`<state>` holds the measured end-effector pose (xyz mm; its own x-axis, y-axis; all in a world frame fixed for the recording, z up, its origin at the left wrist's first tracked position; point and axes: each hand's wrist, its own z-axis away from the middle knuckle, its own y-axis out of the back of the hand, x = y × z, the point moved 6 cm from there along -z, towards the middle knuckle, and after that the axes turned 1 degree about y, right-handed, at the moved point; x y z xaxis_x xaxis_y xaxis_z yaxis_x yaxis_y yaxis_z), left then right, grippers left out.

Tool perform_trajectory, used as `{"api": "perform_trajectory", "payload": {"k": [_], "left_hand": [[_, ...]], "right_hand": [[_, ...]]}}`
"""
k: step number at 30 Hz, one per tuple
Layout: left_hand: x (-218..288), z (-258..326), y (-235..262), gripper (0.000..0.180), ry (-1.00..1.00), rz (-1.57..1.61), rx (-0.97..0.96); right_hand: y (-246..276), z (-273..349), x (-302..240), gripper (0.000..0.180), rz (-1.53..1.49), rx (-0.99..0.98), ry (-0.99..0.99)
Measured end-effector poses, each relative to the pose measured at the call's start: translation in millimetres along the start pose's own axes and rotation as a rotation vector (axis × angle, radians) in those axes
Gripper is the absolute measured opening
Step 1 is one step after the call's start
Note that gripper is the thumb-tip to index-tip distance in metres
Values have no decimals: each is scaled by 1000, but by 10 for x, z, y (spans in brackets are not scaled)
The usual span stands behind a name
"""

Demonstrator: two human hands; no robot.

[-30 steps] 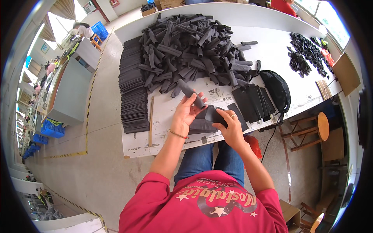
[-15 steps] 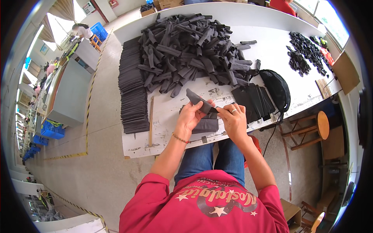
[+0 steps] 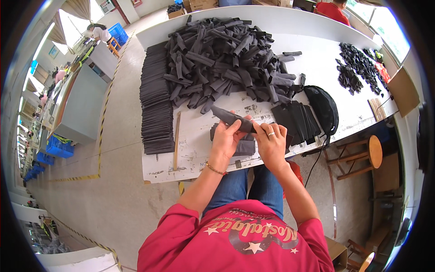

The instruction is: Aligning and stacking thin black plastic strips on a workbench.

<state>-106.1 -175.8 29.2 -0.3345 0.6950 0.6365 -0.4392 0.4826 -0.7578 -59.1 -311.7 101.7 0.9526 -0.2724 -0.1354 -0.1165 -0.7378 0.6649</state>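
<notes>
- A neat stack of flat dark pieces [image 3: 156, 113] is lying at the left of the white bench [image 3: 199, 145]
- The left hand [image 3: 225, 140] is gripping a dark fabric strip [image 3: 232, 119] above the bench
- The right hand [image 3: 271, 144] is pinching the strip's right end, near a black pouch [image 3: 322, 108]

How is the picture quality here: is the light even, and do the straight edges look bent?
In the head view, daylight blows out the windows at the top corners; the white table bends toward the rim; a black ring frames the picture. The left hand, right hand and the dark fabric piece they hold look sharp.
</notes>
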Motion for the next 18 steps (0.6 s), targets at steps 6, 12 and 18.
{"api": "perform_trajectory", "payload": {"k": [6,12,18], "left_hand": [[143,230,-302,50,-228,-8,-94],[-77,121,-226,23,-148,99,-193],[75,146,-172,15,-178,52,-130]], "right_hand": [[-87,101,-47,53,-217,5,-117],[-239,110,-208,42,-377,49,-106],[-55,160,-149,36,-299,-138,-109]]}}
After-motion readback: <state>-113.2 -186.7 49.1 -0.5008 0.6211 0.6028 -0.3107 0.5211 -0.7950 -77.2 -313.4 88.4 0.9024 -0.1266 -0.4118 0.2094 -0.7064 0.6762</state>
